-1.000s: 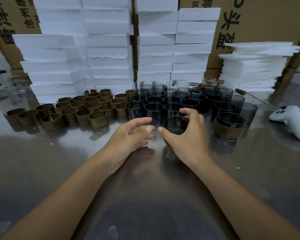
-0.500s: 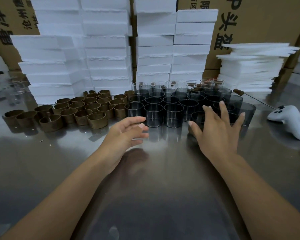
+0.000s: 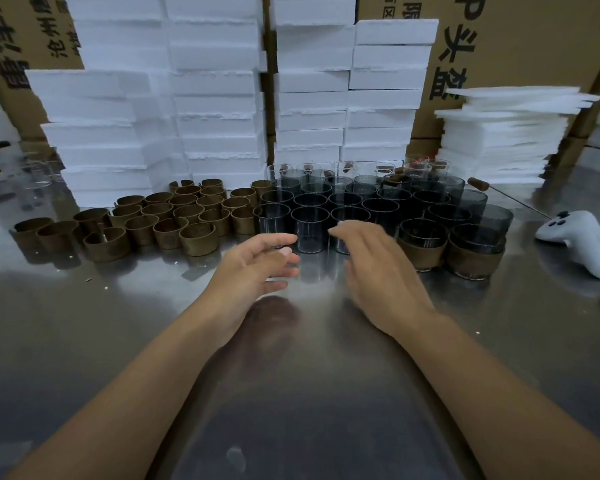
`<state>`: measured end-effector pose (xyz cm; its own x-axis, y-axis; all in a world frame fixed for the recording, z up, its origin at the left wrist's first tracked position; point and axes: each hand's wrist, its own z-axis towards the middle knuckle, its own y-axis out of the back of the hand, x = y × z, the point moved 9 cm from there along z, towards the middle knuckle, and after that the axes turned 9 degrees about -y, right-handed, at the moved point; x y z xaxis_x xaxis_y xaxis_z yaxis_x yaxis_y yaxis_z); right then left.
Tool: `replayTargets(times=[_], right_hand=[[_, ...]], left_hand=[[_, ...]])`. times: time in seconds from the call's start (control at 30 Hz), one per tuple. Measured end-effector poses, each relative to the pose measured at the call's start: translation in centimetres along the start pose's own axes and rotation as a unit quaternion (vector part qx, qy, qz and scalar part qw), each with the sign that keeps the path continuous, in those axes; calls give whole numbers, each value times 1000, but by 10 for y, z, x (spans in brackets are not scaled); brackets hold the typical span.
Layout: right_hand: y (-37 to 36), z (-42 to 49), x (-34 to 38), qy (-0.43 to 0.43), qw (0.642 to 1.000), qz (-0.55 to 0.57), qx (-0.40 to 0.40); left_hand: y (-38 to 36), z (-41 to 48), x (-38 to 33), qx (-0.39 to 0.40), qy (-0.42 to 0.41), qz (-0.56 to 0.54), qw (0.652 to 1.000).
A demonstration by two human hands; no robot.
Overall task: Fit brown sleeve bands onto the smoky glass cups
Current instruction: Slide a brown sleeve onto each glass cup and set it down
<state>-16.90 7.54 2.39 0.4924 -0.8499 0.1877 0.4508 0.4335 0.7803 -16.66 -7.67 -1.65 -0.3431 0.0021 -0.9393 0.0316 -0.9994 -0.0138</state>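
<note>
Left hand [image 3: 253, 268]: forearm enters from lower left; hand is above the bench [image 3: 118, 323], palm turned inward, fingers [image 3: 278, 239] loosely curved, apart, holding nothing.
Right hand [image 3: 378, 271]: forearm enters from lower right; palm down, fingers [image 3: 357, 230] relaxed, slightly spread, holding nothing; contact with the front cups cannot be told.
Smoky glass cups [image 3: 347, 202]: upright, in packed rows beyond both hands.
Brown sleeve bands [image 3: 174, 220]: upright cluster just left of the cups.
Sleeved cups [image 3: 421, 244]: two, front right.

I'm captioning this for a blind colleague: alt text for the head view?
An open, empty left hand and right hand hover over a steel table before rows of smoky glass cups. Two sleeved cups stand right; loose brown sleeve bands cluster left.
</note>
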Motion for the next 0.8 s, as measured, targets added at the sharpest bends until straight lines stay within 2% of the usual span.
replayTargets(times=[0.07,0.2,0.33,0.57,0.8], right_hand=[[-10,1,-1,-3,999,19,33],[-27,4,-35,-122,989,20,83],[-41,7,-38,-130,984,2,124],[-38,8,-44,-163,980,15,115],[-21,3,-36,-204,975,66,51]], left_hand=[[0,0,0,-2,-1,0,1000],[0,-1,0,1,-3,8,1000],[-4,-1,-1,6,-2,12,1000],[-13,-5,-2,22,-4,22,1000],[-10,-4,-2,15,-4,23,1000]])
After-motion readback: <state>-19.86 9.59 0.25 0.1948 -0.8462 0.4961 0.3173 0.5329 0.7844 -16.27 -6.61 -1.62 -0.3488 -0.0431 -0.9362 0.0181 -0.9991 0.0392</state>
